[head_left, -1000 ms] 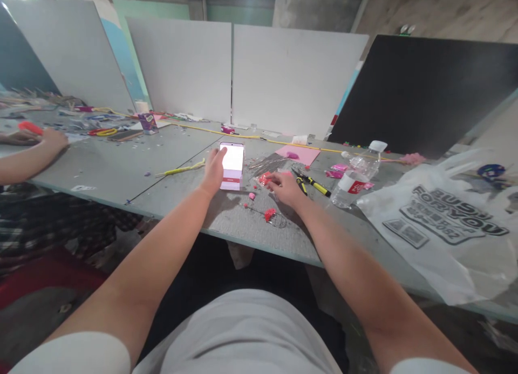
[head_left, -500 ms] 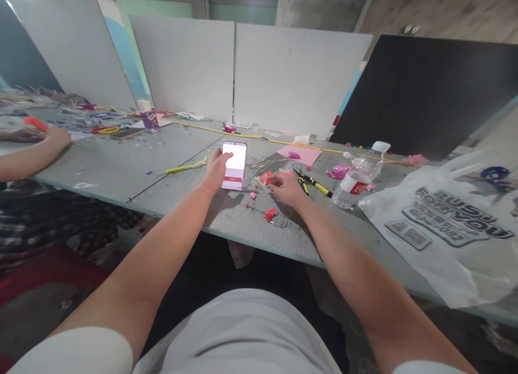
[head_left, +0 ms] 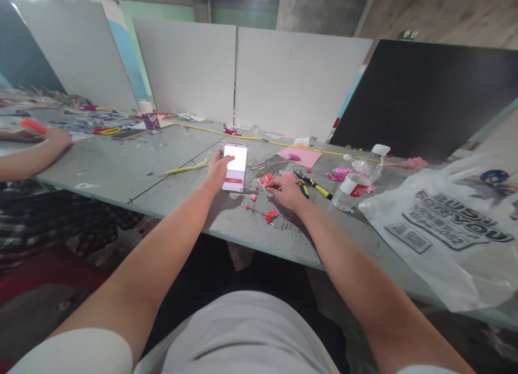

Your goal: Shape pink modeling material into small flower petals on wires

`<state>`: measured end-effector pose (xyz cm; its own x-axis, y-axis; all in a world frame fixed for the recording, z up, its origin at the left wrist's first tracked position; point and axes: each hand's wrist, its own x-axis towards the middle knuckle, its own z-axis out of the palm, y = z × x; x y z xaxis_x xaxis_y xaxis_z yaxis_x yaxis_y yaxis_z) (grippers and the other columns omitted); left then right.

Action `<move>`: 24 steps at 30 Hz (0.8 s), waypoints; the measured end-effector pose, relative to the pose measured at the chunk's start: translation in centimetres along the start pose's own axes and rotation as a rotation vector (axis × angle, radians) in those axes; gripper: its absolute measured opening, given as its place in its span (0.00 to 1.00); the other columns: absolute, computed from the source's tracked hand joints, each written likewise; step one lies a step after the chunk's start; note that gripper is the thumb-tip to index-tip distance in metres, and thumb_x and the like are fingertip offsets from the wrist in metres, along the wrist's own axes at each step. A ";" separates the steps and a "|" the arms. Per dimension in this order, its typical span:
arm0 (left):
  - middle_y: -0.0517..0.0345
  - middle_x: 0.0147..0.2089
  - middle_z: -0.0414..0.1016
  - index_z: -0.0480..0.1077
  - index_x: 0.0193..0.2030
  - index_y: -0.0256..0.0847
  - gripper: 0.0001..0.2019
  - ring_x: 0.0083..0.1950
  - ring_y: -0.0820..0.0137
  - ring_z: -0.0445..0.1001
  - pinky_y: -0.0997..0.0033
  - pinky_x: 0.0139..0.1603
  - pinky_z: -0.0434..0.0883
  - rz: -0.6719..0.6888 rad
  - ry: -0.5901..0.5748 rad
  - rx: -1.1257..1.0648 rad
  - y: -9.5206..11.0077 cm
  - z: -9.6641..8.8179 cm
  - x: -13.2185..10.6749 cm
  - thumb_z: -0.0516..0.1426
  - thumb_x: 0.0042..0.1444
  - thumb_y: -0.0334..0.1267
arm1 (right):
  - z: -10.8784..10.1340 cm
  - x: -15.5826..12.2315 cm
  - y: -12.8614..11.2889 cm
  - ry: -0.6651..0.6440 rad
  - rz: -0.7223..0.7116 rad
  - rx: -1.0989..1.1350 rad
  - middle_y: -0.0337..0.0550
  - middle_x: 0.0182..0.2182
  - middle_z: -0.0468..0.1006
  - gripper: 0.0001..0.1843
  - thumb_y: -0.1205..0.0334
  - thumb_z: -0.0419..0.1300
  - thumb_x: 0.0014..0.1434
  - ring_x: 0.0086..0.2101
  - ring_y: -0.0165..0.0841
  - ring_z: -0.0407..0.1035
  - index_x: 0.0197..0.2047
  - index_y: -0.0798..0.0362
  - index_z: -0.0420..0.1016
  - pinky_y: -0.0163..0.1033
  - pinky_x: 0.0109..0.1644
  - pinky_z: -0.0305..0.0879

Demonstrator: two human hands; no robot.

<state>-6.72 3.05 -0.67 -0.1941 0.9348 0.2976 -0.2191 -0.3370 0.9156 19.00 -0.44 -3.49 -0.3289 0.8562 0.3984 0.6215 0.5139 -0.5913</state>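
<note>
A lit smartphone lies on the grey table. My left hand rests at its left edge with the thumb stretched onto the white screen; the other fingers are loosely curled and hold nothing. My right hand lies on the table to the right of the phone, its fingertips pinched on a small red piece. Another red bit on thin wire sits just in front of that hand. Small pink beads lie between the hands.
Yellow-handled pliers and a plastic water bottle lie right of my hand. A large white printed bag covers the right end. A yellow pipe cleaner lies left. Another person's hand rests far left. White and black boards stand behind.
My left thumb has slid across the phone screen toward its middle. My right hand has stayed on the red piece. The camera has shifted slightly.
</note>
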 end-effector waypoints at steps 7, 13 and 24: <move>0.59 0.32 0.74 0.67 0.41 0.44 0.15 0.31 0.64 0.74 0.66 0.32 0.71 0.001 -0.011 0.024 -0.4 -0.2 0.3 0.63 0.45 0.38 | 0.5 0.1 0.5 0.033 0.103 0.086 0.47 0.36 0.88 0.06 0.66 0.69 0.57 0.36 0.39 0.80 0.38 0.53 0.89 0.46 0.50 0.75; 0.56 0.38 0.78 0.66 0.44 0.45 0.20 0.37 0.60 0.78 0.58 0.40 0.75 0.038 -0.067 0.074 -0.8 -0.6 0.2 0.67 0.46 0.37 | 0.6 0.1 0.9 0.056 0.124 0.173 0.46 0.32 0.86 0.09 0.57 0.69 0.59 0.33 0.38 0.78 0.37 0.54 0.87 0.45 0.44 0.75; 0.54 0.47 0.78 0.64 0.53 0.43 0.40 0.52 0.55 0.79 0.52 0.58 0.73 0.160 -0.156 0.164 -0.5 -1.0 -0.5 0.76 0.33 0.33 | 0.7 0.1 1.2 0.072 0.167 0.258 0.48 0.29 0.86 0.15 0.55 0.72 0.56 0.29 0.37 0.77 0.42 0.56 0.88 0.42 0.36 0.74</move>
<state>-7.45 2.60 -1.51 -0.0614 0.8815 0.4682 -0.0369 -0.4708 0.8815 19.14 0.31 -4.63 -0.1807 0.9286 0.3241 0.4583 0.3710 -0.8076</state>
